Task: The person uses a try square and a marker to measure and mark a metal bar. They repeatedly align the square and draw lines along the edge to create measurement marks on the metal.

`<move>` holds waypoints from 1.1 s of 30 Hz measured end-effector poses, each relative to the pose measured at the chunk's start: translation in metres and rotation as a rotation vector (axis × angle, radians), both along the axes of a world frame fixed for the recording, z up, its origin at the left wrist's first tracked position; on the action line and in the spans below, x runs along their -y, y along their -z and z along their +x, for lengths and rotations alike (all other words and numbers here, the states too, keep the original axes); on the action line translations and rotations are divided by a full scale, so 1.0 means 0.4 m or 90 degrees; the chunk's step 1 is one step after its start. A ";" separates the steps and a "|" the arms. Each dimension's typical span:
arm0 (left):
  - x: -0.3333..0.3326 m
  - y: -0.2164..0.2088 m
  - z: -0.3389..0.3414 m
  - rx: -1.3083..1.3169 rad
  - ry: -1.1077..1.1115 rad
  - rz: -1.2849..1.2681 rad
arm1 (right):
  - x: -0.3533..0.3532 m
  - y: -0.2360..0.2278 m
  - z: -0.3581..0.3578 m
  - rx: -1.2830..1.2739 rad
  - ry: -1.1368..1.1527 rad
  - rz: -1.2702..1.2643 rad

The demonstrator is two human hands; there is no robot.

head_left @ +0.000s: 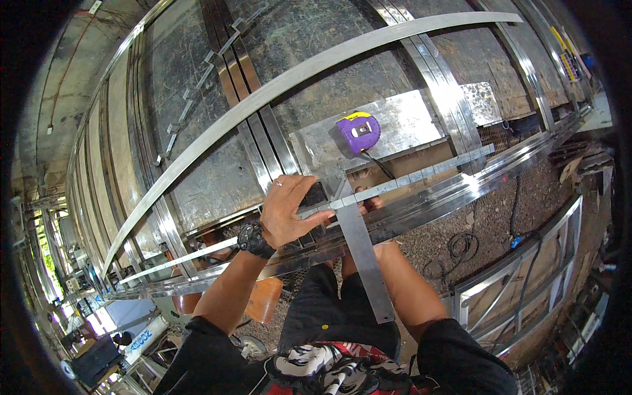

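Observation:
My left hand [288, 209] lies over a long narrow metal strip [421, 174], its thumb along the near edge and its fingers reaching past the far side. The strip has dark cross marks along it. Right beside that thumb, a metal try square [364, 260] crosses the strip, and its wide blade points back toward my body. My right hand [372, 199] comes up from below the long shiny rail; only some curled fingers show next to the square, and the rest is hidden. A purple and yellow tape measure [360, 133] sits on a sheet-metal piece beyond the strip.
A long curved metal bar [263, 92] lies across the worktop over several shiny metal tubes [240, 76]. A shiny rail [421, 214] runs along the near edge. On the gravel floor at right lie a black cable [461, 247] and a metal frame [520, 283]. An orange-brown seat [264, 299] stands near my left forearm.

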State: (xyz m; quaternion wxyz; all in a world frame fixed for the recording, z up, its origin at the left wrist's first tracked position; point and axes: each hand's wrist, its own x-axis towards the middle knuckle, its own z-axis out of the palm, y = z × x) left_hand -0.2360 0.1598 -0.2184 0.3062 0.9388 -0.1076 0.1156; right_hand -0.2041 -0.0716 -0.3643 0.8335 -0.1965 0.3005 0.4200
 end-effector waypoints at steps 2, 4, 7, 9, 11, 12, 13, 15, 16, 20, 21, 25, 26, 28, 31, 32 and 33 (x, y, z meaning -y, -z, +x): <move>0.000 -0.001 0.000 -0.005 0.000 -0.005 | 0.004 -0.001 -0.005 0.004 0.003 0.015; 0.000 -0.001 0.001 -0.009 0.001 -0.006 | 0.005 0.009 -0.008 0.031 0.017 0.073; 0.000 -0.004 0.000 -0.012 0.004 -0.004 | 0.011 0.041 -0.018 0.052 0.049 0.164; -0.003 0.000 -0.002 -0.016 0.005 -0.005 | -0.005 -0.049 -0.019 0.016 0.082 0.144; -0.002 -0.001 0.000 -0.020 0.006 -0.005 | -0.015 -0.087 -0.016 0.023 0.086 0.095; -0.001 -0.001 0.000 -0.019 0.005 -0.005 | -0.015 -0.076 -0.020 0.074 0.075 0.033; -0.001 -0.001 -0.001 -0.020 0.006 -0.007 | -0.017 -0.069 -0.021 0.121 0.063 -0.033; -0.002 -0.002 0.001 -0.020 0.008 -0.010 | -0.015 0.003 -0.044 0.236 0.057 -0.138; -0.002 -0.004 0.001 -0.020 0.007 -0.010 | -0.017 0.028 -0.053 0.269 0.069 -0.147; -0.002 -0.002 0.002 -0.016 0.007 -0.014 | -0.016 0.064 -0.061 0.194 0.142 0.038; -0.003 -0.001 0.001 -0.015 0.007 -0.016 | -0.011 0.072 -0.060 0.171 0.138 0.052; -0.003 -0.004 0.000 -0.012 0.006 -0.010 | -0.003 0.068 -0.060 0.046 0.178 0.066; -0.002 -0.005 0.000 -0.015 0.005 -0.008 | -0.009 0.040 -0.067 -0.011 0.228 0.038; 0.000 -0.009 -0.001 -0.026 -0.004 0.005 | 0.010 -0.020 -0.073 -0.048 0.258 0.047; 0.003 -0.013 -0.001 -0.046 -0.010 0.027 | 0.092 -0.100 -0.078 -0.037 0.241 0.053; 0.002 -0.011 -0.002 -0.051 -0.008 0.033 | 0.105 -0.119 -0.079 -0.069 0.257 -0.009; 0.000 -0.011 -0.001 -0.055 -0.007 0.039 | 0.123 -0.125 -0.084 -0.100 0.272 -0.072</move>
